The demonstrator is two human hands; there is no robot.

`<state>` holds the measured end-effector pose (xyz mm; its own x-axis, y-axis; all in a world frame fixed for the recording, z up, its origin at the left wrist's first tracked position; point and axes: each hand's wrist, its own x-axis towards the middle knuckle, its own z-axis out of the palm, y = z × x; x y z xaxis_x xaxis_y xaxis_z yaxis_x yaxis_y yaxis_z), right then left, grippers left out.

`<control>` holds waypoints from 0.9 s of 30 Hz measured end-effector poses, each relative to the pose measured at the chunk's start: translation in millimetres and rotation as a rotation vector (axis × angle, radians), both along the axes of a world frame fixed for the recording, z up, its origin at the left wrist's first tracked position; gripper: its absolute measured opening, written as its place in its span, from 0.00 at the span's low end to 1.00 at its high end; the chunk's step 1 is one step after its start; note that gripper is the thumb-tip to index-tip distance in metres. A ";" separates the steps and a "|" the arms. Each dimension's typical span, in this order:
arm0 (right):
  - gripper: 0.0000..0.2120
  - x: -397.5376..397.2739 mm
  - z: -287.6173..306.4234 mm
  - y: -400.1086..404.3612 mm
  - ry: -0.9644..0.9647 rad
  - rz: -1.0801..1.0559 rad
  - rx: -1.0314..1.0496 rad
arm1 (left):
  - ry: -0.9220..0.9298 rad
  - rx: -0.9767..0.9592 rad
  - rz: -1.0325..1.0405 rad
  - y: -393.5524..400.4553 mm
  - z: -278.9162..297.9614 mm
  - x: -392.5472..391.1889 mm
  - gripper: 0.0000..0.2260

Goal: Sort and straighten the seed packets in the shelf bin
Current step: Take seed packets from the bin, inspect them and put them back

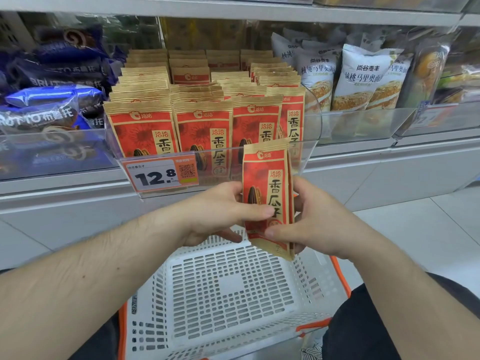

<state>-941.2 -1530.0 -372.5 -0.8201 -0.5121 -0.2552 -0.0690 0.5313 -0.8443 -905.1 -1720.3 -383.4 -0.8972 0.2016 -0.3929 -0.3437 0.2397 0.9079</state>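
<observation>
Forearms reach up from the bottom corners, bare, meeting in the middle over a white slotted basket (233, 289) with orange trim that sits just below your hands. Your left hand (218, 211) comes in from the left, thumb laid across the front of a seed packet (267, 198), fingers curled behind its left edge. Your right hand (314, 219) grips the same packet from the other side, thumb pressed on its lower front, fingers wrapped round the right edge and back. Both hands are clamped on it. Behind the front packet a second edge shows on the right, so you may be holding more than one; it is hard to tell. The packet stands upright, tilted slightly, its top reaching up in front of the bin's clear wall.

Just beyond your hands is the clear shelf bin (309, 152), with a price tag (161, 174) reading 12.8 on its front lip, up and left of your left hand. Inside the bin, rows of matching seed packets (205, 126) stand upright, four across, stacked back into the shelf. Left of the bin, beyond your left hand, lie blue snack bags (52, 105). To the right, beyond your right hand, stand white bread packs (363, 79) in another clear bin.
</observation>
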 end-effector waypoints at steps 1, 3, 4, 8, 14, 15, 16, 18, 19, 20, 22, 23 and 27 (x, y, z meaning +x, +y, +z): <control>0.30 2.2 0.0 -3.1 0.034 0.001 0.029 | 0.006 0.029 0.020 1.8 1.2 0.5 0.23; 0.30 5.4 -1.0 -7.5 0.092 0.028 0.080 | 0.032 0.047 0.058 6.0 2.4 1.6 0.27; 0.30 6.9 -1.3 -9.1 0.108 0.056 0.101 | 0.040 0.062 0.084 8.0 1.8 1.6 0.26; 0.23 4.4 1.7 -6.7 0.046 0.113 0.065 | 0.047 0.063 0.125 7.8 -3.0 -0.6 0.19; 0.12 -4.1 3.5 -6.9 0.141 -0.022 -0.115 | 0.015 0.025 -0.030 5.2 -7.0 -0.2 0.21; 0.11 -3.7 1.8 -8.7 0.168 -0.027 -0.117 | 0.001 0.033 -0.049 5.3 -7.6 0.1 0.23; 0.11 -2.8 0.5 -10.7 0.182 -0.034 -0.127 | -0.007 0.041 -0.067 5.2 -8.4 0.3 0.24; 0.13 -1.5 -1.4 -14.4 0.187 -0.039 -0.147 | 0.003 0.066 -0.090 5.3 -8.9 0.6 0.22; 0.14 -0.8 -2.2 -15.5 0.182 -0.033 -0.153 | 0.021 0.083 -0.085 5.7 -8.8 0.2 0.21; 0.15 -0.1 -2.8 -16.7 0.171 -0.020 -0.160 | 0.048 0.104 -0.059 5.9 -9.1 -0.5 0.20; 0.14 0.9 -3.7 -18.0 0.134 0.013 -0.184 | 0.105 0.162 0.014 4.5 -8.6 -2.9 0.18; 0.13 0.8 -4.0 -18.0 0.109 0.023 -0.210 | 0.119 0.200 0.018 2.7 -7.9 -4.1 0.16; 0.14 -1.2 -4.6 -15.5 -0.006 0.050 -0.373 | 0.069 0.335 -0.066 -5.5 -8.3 -5.3 0.11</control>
